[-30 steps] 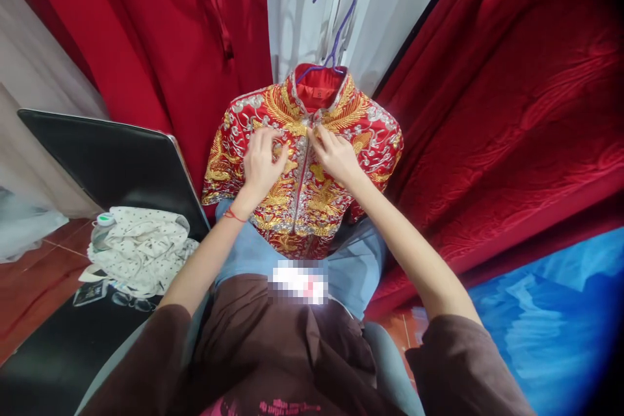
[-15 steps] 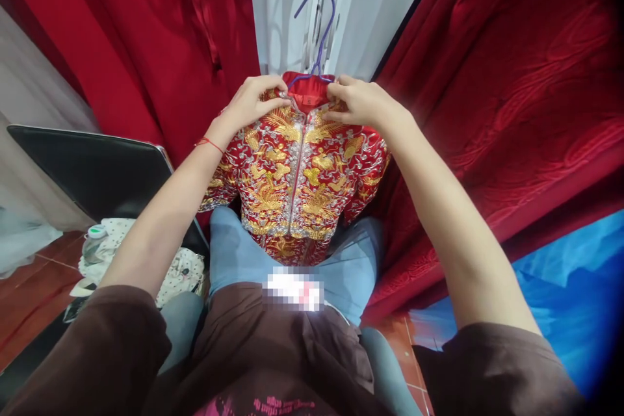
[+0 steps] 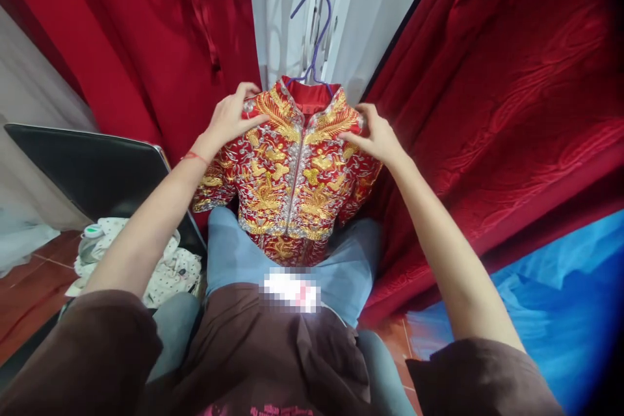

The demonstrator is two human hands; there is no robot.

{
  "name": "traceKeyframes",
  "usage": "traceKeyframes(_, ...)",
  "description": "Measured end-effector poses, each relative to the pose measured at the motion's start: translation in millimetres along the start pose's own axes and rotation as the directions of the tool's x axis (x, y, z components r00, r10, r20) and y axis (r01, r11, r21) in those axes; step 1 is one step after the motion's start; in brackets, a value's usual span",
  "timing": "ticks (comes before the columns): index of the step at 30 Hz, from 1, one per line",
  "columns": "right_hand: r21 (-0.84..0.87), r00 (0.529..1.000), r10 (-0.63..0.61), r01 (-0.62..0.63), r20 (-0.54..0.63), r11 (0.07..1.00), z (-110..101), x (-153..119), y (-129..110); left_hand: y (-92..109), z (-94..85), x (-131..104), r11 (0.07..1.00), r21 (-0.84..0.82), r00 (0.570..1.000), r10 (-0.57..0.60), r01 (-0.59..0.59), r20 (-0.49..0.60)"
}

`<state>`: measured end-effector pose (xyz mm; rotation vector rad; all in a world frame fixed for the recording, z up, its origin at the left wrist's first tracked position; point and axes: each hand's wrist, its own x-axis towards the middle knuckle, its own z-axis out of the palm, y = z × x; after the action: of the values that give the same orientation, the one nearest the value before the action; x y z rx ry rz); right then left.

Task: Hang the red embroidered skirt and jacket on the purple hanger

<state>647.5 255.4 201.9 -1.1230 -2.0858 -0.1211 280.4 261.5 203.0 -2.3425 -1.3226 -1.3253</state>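
Observation:
A red jacket (image 3: pixel 296 169) with gold and silver embroidery hangs on a purple hanger (image 3: pixel 322 32), its front closed along the middle and its lower part over my lap. My left hand (image 3: pixel 231 116) grips the shoulder on the left, thumb on the front and fingers behind the edge. On the opposite shoulder, my right hand (image 3: pixel 374 133) holds the fabric in the same way. The collar stands up between my hands, with its red lining showing.
Red curtains (image 3: pixel 487 110) hang on both sides, with white panels behind the hanger. A black chair back (image 3: pixel 92 169) and dotted white cloth (image 3: pixel 170 276) lie at left. Blue fabric (image 3: pixel 560 292) is at lower right.
Both hands have moved outward from the collar to the shoulders of the jacket. The collar is now uncovered, and the hanger hook has shifted slightly left.

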Motion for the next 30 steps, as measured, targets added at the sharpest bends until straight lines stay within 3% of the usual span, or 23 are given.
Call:
traceKeyframes(2, -0.053, 0.993, 0.086, -0.091, -0.077, 0.994, 5, -24, 10, -10, -8.1, -30, 0.999, 0.015, 0.998, -0.035, 0.036, -0.043)
traceKeyframes(5, -0.084, 0.944, 0.237, -0.262, -0.228, 0.961, 17, -45, 18, -25, -9.2, -56, 0.978, -0.003, 0.973, -0.207, 0.208, -0.103)
traceKeyframes(8, -0.114, 0.912, 0.317, -0.355, -0.261, 0.928, 18, -42, 20, -35, -13.8, -55, 0.921, 0.071, 0.918, -0.373, 0.384, -0.133)
traceKeyframes(12, -0.09, 0.925, 0.335, -0.354, -0.178, 0.931, 5, -27, 20, -41, -32.0, -43, 0.861, 0.167, 0.876, -0.459, 0.48, -0.149)
traceKeyframes(14, -0.033, 0.928, 0.335, -0.344, -0.164, 0.938, 3, -30, 17, -46, -36.3, -47, 0.845, 0.113, 0.852, -0.515, 0.523, -0.095)
traceKeyframes(16, 0.018, 0.914, 0.377, -0.379, -0.153, 0.925, 9, -44, 14, -51, -33.3, -62, 0.834, -0.024, 0.834, -0.551, 0.552, 0.033)
traceKeyframes(19, 0.063, 0.86, 0.507, -0.503, -0.06, 0.862, 23, -74, 11, -53, -19.5, -102, 0.799, -0.188, 0.816, -0.528, 0.571, 0.236)
traceKeyframes(21, 0.05, 0.812, 0.581, -0.584, 0.057, 0.81, 31, -91, 11, -52, -8.5, -132, 0.79, -0.126, 0.784, -0.551, 0.601, 0.287)
traceKeyframes(24, -0.141, 0.721, 0.669, -0.654, 0.179, 0.743, 36, -104, 3, -50, 5.3, -172, 0.747, 0.108, 0.676, -0.645, 0.656, 0.357)
traceKeyframes(25, -0.245, 0.69, 0.702, -0.66, 0.176, 0.71, 35, -105, -5, -49, 8.1, -182, 0.74, 0.166, 0.66, -0.661, 0.652, 0.356)
traceKeyframes(27, -0.435, 0.658, 0.743, -0.638, 0.12, 0.635, 30, -108, -26, -46, 8.6, -196, 0.739, 0.236, 0.658, -0.671, 0.632, 0.34)
traceKeyframes(30, -0.567, 0.696, 0.717, -0.575, 0.041, 0.59, 16, -114, -64, -36, -5.5, -203, 0.764, 0.18, 0.7, -0.642, 0.62, 0.313)
